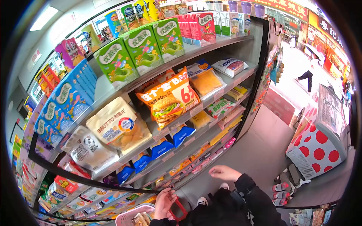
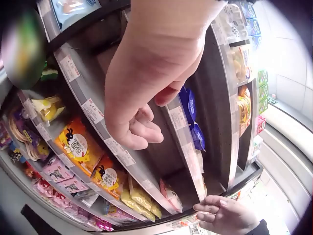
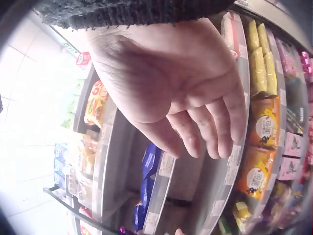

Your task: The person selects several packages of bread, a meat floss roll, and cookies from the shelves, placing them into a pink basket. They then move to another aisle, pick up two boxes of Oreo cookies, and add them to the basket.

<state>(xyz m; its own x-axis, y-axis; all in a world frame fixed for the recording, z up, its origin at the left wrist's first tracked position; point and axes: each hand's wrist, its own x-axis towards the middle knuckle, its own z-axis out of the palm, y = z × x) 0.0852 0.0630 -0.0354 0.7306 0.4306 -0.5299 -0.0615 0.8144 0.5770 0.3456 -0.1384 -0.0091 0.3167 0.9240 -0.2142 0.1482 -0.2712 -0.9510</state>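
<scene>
My left hand (image 1: 164,201) hovers in front of the lower shelves, beside the red handle (image 1: 180,209) of a pink basket (image 1: 126,217) with packets in it. Its fingers hang loosely curled around nothing in the left wrist view. Farther right, my right hand (image 1: 225,173) is held out before the shelf, palm showing and fingers relaxed in the right wrist view, with nothing in them. Blue packets (image 1: 162,149) lie on the shelf beyond both hands. Above them sit an orange burger packet (image 1: 169,101), a cream BRUTTO pouch (image 1: 120,126) and a white panda bag (image 1: 89,148).
Green drink cartons (image 1: 141,49) and blue boxes (image 1: 62,107) line the top shelf. A dark rail (image 1: 94,183) runs along the shelf's front. At right stand a red-dotted freezer (image 1: 320,150) and bottles (image 1: 280,194) on the floor. A person (image 1: 310,73) walks outside.
</scene>
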